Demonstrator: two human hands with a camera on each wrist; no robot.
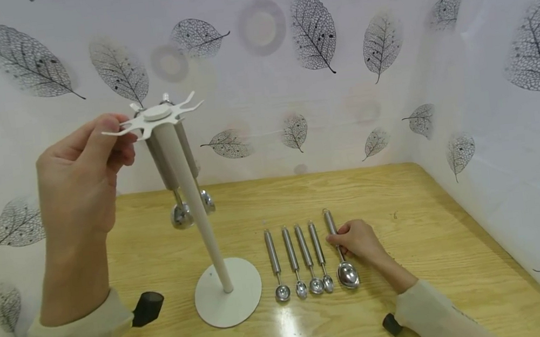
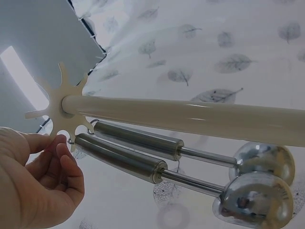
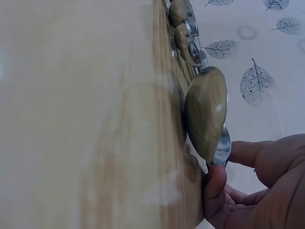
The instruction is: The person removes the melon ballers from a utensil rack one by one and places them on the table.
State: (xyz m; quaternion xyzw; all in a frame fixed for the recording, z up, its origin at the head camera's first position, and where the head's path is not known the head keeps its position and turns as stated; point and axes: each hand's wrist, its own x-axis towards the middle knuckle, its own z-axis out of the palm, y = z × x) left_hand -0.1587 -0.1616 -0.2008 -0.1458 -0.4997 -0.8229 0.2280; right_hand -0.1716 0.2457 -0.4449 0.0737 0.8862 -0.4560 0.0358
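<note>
My left hand [image 1: 87,170] pinches a prong of the white star-shaped top [image 1: 157,114] of an upright hanging rack [image 1: 192,197]. Two steel scoops [image 2: 252,198] with thick tubular handles hang by their end loops from prongs near that thumb, bowls downward. On the table, the right hand [image 1: 360,241] has its thumb and fingers around the handle of a large oval-bowled scoop [image 1: 347,275]. Its bowl is close to the wood in the right wrist view; whether it touches cannot be told. Left of it lie several smaller scoops [image 1: 302,247] in a row, handles pointing away from me.
The rack's round white base [image 1: 243,296] stands on the wooden table [image 1: 379,190]. A white cloth with a leaf print [image 1: 241,73] encloses the back and sides. Dark camera pieces sit at both sleeves.
</note>
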